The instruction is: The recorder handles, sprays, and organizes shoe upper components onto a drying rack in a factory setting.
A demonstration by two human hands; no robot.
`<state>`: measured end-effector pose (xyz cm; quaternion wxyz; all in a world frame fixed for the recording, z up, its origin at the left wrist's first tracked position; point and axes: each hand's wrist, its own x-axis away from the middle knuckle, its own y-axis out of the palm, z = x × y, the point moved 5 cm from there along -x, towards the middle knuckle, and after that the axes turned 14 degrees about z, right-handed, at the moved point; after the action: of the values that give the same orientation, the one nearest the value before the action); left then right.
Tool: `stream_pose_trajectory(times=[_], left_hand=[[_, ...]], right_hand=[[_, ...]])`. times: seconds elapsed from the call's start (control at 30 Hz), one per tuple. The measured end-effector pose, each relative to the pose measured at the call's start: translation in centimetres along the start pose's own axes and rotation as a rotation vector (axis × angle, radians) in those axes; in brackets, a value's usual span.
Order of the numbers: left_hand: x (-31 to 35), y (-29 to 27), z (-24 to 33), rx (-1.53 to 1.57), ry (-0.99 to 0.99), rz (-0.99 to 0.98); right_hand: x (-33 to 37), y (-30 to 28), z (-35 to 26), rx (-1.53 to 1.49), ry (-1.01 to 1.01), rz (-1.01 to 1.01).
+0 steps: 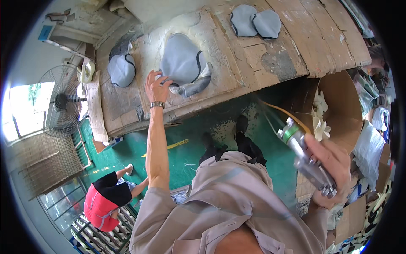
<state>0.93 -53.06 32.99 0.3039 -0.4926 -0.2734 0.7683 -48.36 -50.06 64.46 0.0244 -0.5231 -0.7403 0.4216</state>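
My left hand (158,88), with a metal-band watch (157,104) on the wrist, reaches to the bench. Its bent fingers are apart, and the tips meet the near left edge of a large grey fabric piece (179,59) with black trim. Below that piece's near right edge shows a darker grey and white part (194,88). In my right hand (332,163) is a metal spray gun (308,154) with a green ring, held off to the right, away from the bench. An orange hose (287,112) runs close to the gun; where it joins is blurred.
Cardboard covers the bench (241,63). One grey piece (122,70) lies left, two overlapping grey pieces (256,22) far right. A large cardboard box (344,110) with cream-coloured pieces stands right. A fan (62,100) is at left. A person in red and black (103,199) bends at lower left.
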Motion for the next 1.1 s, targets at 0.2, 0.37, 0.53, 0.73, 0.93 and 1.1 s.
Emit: stream_pose_trajectory(times=[0.2, 0.37, 0.53, 0.73, 0.93, 1.1], left_hand=[[-8.8, -1.5, 6.2, 0.027, 0.153, -0.039], [-17.9, -1.9, 13.2, -0.006, 0.321, 0.064], [-23.2, 3.3, 24.5, 0.043, 0.396, 0.168], [-22.5, 13.0, 35.6, 0.285, 0.478, 0.521], [-12.4, 33.5, 42.2, -0.054, 0.456, -0.153], [3.0, 32.7, 38.9, 0.468, 0.318, -0.450]], right_hand=[[1.7, -2.0, 2.0, 0.006, 0.093, -0.009], [3.9, -1.7, 4.9, -0.119, 0.349, -0.039], [7.4, -3.4, 8.1, -0.106, 0.538, 0.057], [11.2, -4.2, 11.3, -0.021, 0.602, 0.166], [11.7, -4.5, 11.5, 0.029, 0.645, 0.196], [8.7, -4.9, 10.3, -0.031, 0.560, 0.135]])
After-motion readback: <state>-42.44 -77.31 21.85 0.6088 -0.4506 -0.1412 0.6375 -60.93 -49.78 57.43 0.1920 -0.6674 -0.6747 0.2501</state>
